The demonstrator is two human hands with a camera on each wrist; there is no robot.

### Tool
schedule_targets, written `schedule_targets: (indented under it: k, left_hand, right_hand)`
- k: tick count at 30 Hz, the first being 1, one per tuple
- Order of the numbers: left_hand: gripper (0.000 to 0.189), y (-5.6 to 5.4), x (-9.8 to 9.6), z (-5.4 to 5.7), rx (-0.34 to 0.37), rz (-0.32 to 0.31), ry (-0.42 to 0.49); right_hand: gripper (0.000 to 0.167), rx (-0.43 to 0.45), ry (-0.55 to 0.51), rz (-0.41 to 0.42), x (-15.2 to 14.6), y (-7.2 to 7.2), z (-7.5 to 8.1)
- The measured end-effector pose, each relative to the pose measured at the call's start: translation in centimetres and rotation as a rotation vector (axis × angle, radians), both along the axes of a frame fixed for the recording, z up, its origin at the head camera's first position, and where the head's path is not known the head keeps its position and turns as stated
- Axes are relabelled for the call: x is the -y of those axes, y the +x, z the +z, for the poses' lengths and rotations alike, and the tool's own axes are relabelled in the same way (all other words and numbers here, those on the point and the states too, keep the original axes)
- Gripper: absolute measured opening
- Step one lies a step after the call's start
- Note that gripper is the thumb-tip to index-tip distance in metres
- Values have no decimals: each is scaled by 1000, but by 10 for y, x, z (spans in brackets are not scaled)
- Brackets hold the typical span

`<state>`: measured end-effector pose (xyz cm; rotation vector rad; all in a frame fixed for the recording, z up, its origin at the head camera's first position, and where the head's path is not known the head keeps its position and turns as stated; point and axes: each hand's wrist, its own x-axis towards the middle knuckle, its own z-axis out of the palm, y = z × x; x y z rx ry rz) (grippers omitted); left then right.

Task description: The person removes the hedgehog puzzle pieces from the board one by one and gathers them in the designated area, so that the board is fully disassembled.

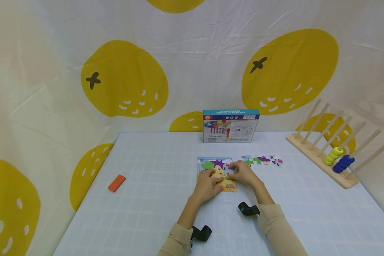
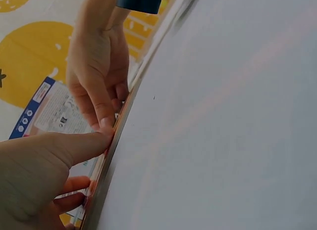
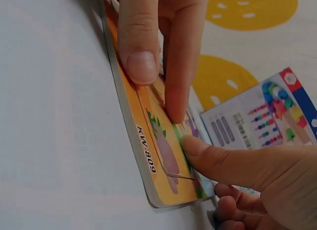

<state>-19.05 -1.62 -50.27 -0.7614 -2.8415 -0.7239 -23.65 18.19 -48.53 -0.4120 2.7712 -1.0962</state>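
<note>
A jigsaw puzzle board (image 1: 232,188) with a purple-haired cartoon figure lies flat on the table under both hands. My left hand (image 1: 206,186) rests across its lower left part, thumb and index finger extended onto the picture. From the right side, my right hand (image 1: 243,173) touches the board with thumb and index finger. Close up in the right wrist view, the right thumb (image 3: 195,147) presses on the picture near the left index fingertip, above a printed pineapple. The other right fingers bend beside the board's edge. Several loose puzzle pieces (image 1: 263,160) lie just beyond the right hand.
A printed toy box (image 1: 230,128) stands at the back against the patterned cloth. On the right is a wooden peg rack (image 1: 320,158) with yellow and blue beads on two pegs. An orange block (image 1: 116,183) lies far to the left.
</note>
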Motion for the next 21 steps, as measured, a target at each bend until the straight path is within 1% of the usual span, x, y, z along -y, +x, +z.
schedule_targets:
  k: [3, 8, 13, 17, 21]
  left_hand:
    - [32, 1, -1, 0, 15, 3, 3]
    - [31, 1, -1, -1, 12, 0, 8]
    - [30, 2, -2, -1, 17, 6, 18]
    - [30, 2, -2, -1, 9, 12, 26]
    - [29, 2, -2, -1, -1, 22, 20]
  right_hand:
    - [38, 40, 17, -7, 0, -2, 2]
    - [38, 109, 44, 6, 0, -7, 3]
    - [37, 164, 40, 8, -1, -11, 4]
    - [38, 172, 41, -1, -2, -11, 3]
    - [38, 137, 16, -16, -1, -8, 3]
